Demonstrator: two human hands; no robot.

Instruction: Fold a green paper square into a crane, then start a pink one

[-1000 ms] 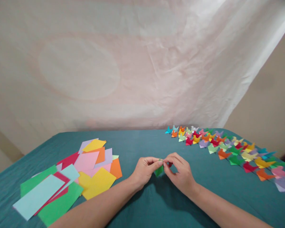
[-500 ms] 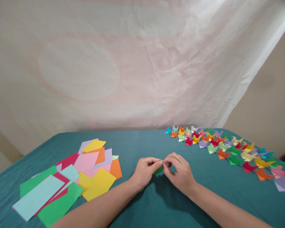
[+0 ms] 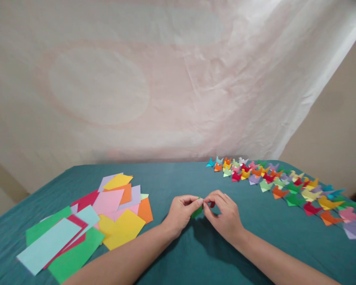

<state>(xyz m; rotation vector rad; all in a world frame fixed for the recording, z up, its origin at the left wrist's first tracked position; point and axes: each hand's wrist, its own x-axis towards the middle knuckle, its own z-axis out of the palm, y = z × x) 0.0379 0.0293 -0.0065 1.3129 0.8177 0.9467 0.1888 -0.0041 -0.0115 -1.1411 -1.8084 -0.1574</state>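
Observation:
A small folded piece of green paper point(image 3: 197, 213) is held just above the table, in the middle at the front. My left hand point(image 3: 182, 213) pinches it between thumb and fingers from the left. From the other side, the thumb and forefinger of my right hand point(image 3: 224, 213) are closed on its right end. The fingertips of both hands meet over the paper and cover most of it, so its exact shape is hidden.
Loose sheets of coloured paper point(image 3: 124, 229) lie overlapping on the left. Rows of small folded paper birds point(image 3: 293, 200) stand along the right side. A dark green cloth point(image 3: 172, 178) covers the table, and a pale sheet point(image 3: 166, 87) hangs behind it.
Almost nothing differs. Both hands keep their pinch on the green paper, with only a very slight shift of the fingers.

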